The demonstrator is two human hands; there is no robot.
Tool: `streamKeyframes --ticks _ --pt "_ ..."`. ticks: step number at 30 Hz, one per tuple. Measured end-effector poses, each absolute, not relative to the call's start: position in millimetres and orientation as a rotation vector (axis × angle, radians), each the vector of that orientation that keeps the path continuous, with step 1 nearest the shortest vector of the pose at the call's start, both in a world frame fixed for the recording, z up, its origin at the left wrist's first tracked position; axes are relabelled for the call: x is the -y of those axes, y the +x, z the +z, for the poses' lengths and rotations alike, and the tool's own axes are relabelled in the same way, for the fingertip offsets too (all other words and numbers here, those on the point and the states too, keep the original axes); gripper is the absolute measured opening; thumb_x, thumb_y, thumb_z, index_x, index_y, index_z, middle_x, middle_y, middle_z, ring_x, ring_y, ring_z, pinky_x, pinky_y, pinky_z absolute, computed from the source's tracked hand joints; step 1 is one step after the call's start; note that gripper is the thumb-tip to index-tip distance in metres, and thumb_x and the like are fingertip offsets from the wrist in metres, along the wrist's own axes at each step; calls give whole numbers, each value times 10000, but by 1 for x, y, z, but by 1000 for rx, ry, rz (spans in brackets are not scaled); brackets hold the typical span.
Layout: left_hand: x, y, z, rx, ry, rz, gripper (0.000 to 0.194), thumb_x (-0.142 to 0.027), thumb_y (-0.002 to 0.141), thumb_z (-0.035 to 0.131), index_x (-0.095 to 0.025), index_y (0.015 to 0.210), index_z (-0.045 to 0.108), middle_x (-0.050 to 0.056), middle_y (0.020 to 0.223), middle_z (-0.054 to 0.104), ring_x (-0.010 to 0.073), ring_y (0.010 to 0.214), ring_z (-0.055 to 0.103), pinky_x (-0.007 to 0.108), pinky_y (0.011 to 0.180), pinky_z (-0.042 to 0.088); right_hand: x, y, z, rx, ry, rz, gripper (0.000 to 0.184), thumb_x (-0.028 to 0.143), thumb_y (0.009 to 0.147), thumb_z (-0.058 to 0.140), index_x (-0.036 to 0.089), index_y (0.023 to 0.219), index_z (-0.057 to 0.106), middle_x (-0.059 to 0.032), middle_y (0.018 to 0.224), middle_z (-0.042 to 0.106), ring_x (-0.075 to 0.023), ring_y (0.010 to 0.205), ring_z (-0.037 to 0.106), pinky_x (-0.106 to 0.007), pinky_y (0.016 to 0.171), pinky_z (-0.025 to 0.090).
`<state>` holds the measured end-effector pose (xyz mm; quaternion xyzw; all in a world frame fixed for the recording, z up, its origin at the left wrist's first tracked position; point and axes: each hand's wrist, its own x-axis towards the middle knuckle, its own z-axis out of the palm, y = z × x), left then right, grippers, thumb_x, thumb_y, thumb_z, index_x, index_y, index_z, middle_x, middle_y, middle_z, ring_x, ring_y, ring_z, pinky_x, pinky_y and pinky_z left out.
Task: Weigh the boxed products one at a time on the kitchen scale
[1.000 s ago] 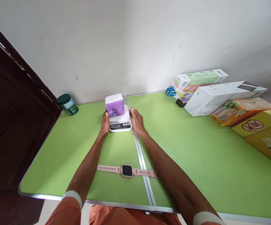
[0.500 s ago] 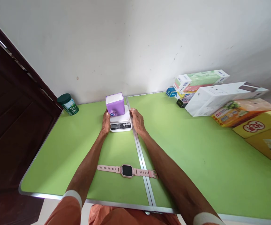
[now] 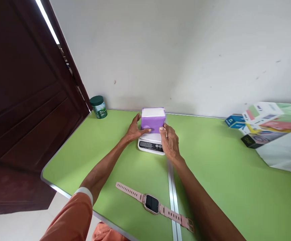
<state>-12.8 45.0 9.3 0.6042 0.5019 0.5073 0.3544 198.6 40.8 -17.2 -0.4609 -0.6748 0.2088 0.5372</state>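
A purple and white tissue pack (image 3: 153,123) sits over the platform of a white kitchen scale (image 3: 151,147) with a dark display strip at its front. My left hand (image 3: 135,130) is at the pack's left side, its thumb laid across the lower front face and its fingers along the side. From the right, my right hand (image 3: 170,140) holds the pack, thumb at the front corner and the other fingers partly hidden beside it. A pink smartwatch (image 3: 152,203) lies unbuckled, face up, nearer to me.
A green lidded canister (image 3: 99,107) stands at the table's back left corner. Several boxes, among them a blue one (image 3: 234,121) and a white one (image 3: 286,150), are at the right. A metal seam (image 3: 172,190) crosses the green table, which meets the wall.
Both hands have moved from the scale's sides onto the tissue pack. The pack now faces me squarely. My view has swung left, so everything appears further right.
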Motion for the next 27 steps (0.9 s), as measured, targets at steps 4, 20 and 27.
streamKeyframes --ticks 4,20,27 --pt "-57 -24 21 -1286 1560 1239 1021 -583 659 1068 -173 1489 636 229 1495 740 426 1352 729 628 1164 596 -48 181 -5 1649 -1140 455 981 954 1035 288 180 1458 717 -258 1369 771 -430 1339 677 -679 1141 560" --pt "-70 -152 8 -2044 1216 1783 582 -423 765 946 -233 1211 626 162 1287 776 364 1235 757 528 1121 598 -93 13 38 1806 -787 1238 1159 1070 879 501 222 1661 619 -179 1772 548 -458 1722 376 -666 1441 237" --pt "-77 -174 -14 -2250 1064 1801 510 -455 814 914 -257 1175 612 184 1296 746 414 1387 700 561 1182 571 -116 -43 12 1802 -778 1365 1145 1063 883 505 237 1671 594 -151 1771 551 -408 1734 365 -606 1450 244"
